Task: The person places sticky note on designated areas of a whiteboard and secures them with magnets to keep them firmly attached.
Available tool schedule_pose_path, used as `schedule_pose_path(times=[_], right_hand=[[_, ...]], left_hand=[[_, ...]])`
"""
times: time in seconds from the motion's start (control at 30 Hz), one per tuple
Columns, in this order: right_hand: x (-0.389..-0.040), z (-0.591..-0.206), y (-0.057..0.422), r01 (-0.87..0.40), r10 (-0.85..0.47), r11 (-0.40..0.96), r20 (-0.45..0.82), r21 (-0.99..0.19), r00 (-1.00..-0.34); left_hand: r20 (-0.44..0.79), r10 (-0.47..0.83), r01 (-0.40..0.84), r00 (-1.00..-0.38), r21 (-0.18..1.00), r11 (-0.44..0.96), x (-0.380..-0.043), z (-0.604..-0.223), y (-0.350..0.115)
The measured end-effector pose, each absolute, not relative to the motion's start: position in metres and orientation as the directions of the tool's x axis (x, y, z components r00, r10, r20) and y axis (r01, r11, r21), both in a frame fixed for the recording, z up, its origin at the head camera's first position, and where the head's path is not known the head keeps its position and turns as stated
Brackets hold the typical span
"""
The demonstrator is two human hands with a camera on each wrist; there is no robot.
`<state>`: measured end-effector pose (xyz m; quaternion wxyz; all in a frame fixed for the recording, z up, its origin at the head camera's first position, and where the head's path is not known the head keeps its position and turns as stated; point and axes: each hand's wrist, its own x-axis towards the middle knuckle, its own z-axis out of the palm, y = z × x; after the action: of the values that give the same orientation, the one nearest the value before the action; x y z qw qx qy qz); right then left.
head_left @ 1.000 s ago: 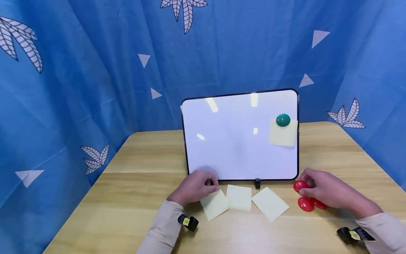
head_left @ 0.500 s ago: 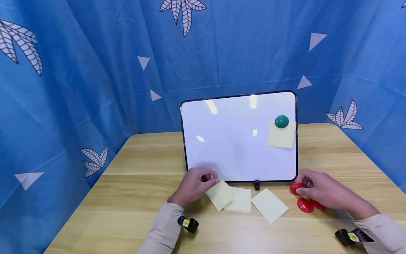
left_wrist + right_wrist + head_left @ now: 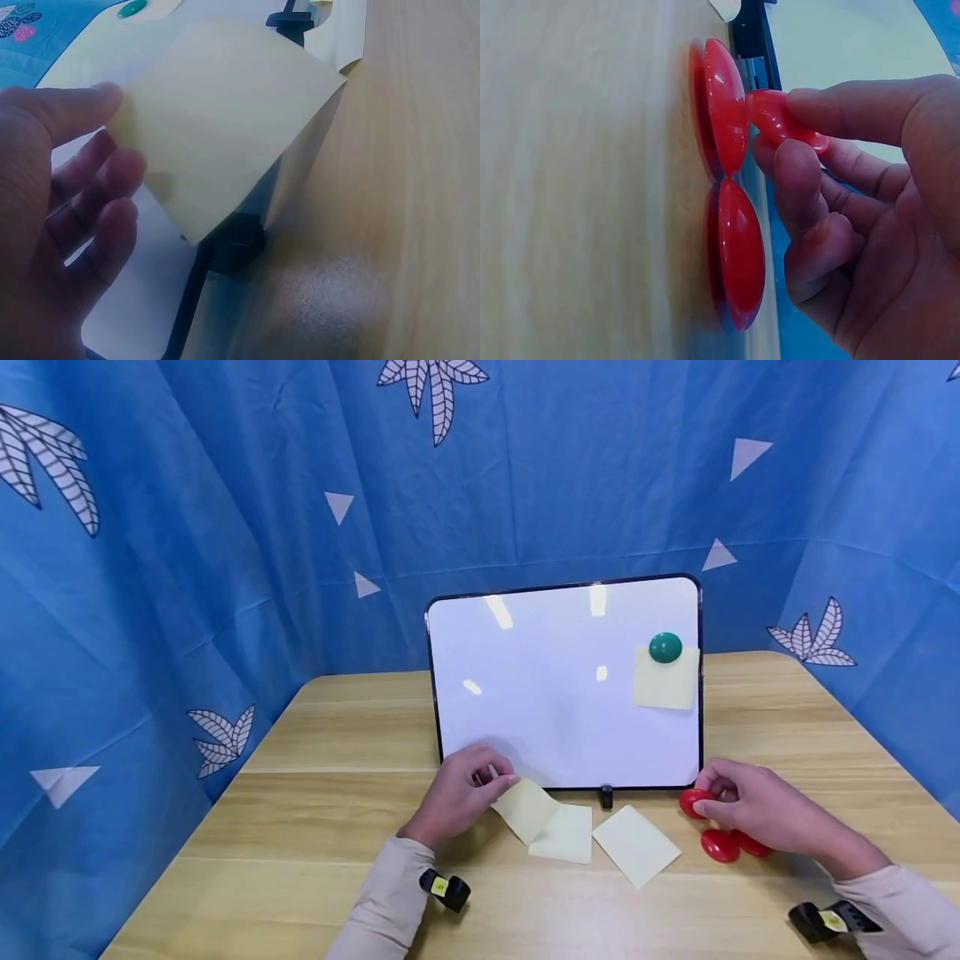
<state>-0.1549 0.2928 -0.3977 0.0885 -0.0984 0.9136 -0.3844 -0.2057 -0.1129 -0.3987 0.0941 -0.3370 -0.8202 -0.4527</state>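
Near the lower left corner of the whiteboard, my left hand pinches a pale yellow sticky note by one corner. That note is raised off the table and partly covers a second sticky note. A third note lies flat to the right. My right hand grips a red oval magnet between thumb and fingers, lifted off the table. Two more red magnets, a left one and a right one, rest beneath that hand, touching each other.
On the whiteboard's right side a green magnet holds a sticky note. A small black foot supports the board's lower edge. Blue curtains surround the wooden table.
My left hand has lifted its sticky note up and slightly right, so it now overlaps the middle note. The right hand has shifted a little left with its red magnet.
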Motion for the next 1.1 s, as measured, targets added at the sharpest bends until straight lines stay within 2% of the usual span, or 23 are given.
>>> schedule_pose_path(times=[0.47, 1.1], right_hand=[[-0.1545, -0.3944, 0.2915, -0.105, -0.249, 0.667, -0.087, -0.738, -0.965], [-0.1548, -0.3944, 0.293, -0.089, -0.228, 0.654, -0.083, -0.752, -0.97]], left_hand=[[0.382, 0.414, 0.54, -0.826, 0.745, 0.392, -0.2038, -0.3994, -0.1107], [0.397, 0.336, 0.508, -0.854, 0.776, 0.373, -0.2064, -0.4034, -0.1139]])
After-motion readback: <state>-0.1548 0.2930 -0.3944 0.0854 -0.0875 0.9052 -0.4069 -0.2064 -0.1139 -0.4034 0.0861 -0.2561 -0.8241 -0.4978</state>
